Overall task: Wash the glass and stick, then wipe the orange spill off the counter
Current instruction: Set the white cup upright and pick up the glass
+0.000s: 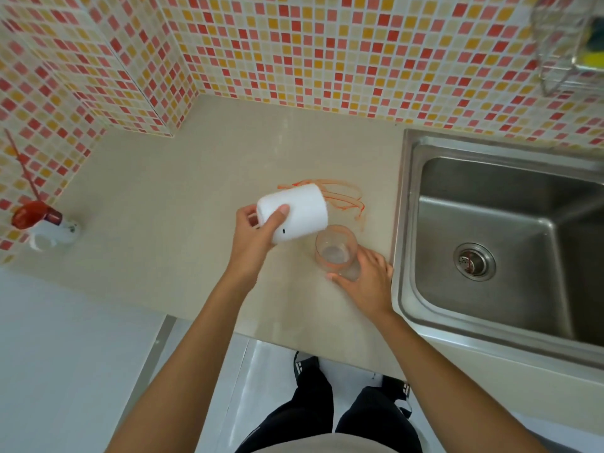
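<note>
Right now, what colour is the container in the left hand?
White container, seen best in the head view.

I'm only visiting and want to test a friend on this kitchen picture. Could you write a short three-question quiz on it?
1. True or false: the glass stands in the sink.
2. Which hand holds the white cup tilted over the glass? A) left B) right
3. Fill in: the orange spill lies on the ____.

Key: 1. False; it stands on the counter, held by the right hand. 2. A, the left hand. 3. Counter.
</note>
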